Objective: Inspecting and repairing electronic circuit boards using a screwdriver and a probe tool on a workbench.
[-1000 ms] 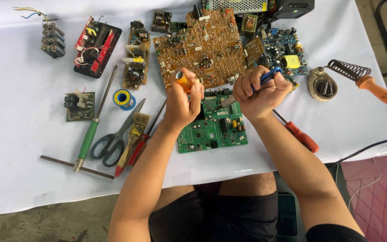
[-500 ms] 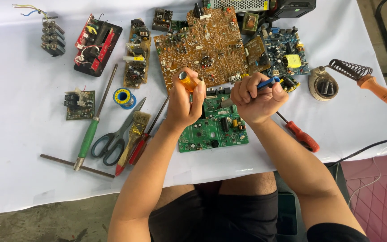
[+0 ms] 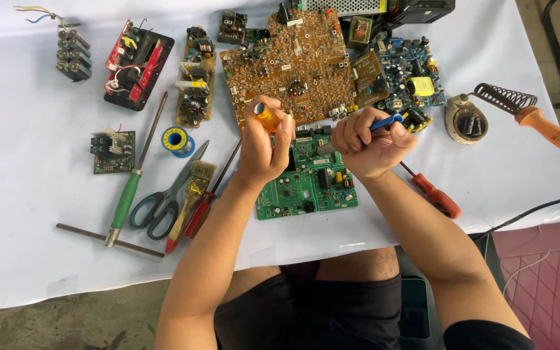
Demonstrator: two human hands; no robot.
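Observation:
My left hand [image 3: 264, 146] is closed around an orange-handled screwdriver [image 3: 265, 116], held upright over the left part of a green circuit board [image 3: 309, 188]. My right hand [image 3: 367, 139] grips a blue-handled tool [image 3: 384, 121] above the same board's upper right; its tip is hidden under my fingers. The green board lies flat on the white cloth between my forearms. Just behind my hands lies a large brown circuit board [image 3: 293, 65].
Left of my arm lie scissors [image 3: 163, 201], a brush [image 3: 192, 188], a green-handled screwdriver [image 3: 131, 188], a solder reel [image 3: 176, 139] and small boards. On the right are a red screwdriver [image 3: 435, 194], a soldering iron [image 3: 546, 129] on its stand and a blue board [image 3: 409, 74].
Both hands have shifted slightly up and left over the green board; the right hand turned a little with the blue tool. The items on the table stayed put.

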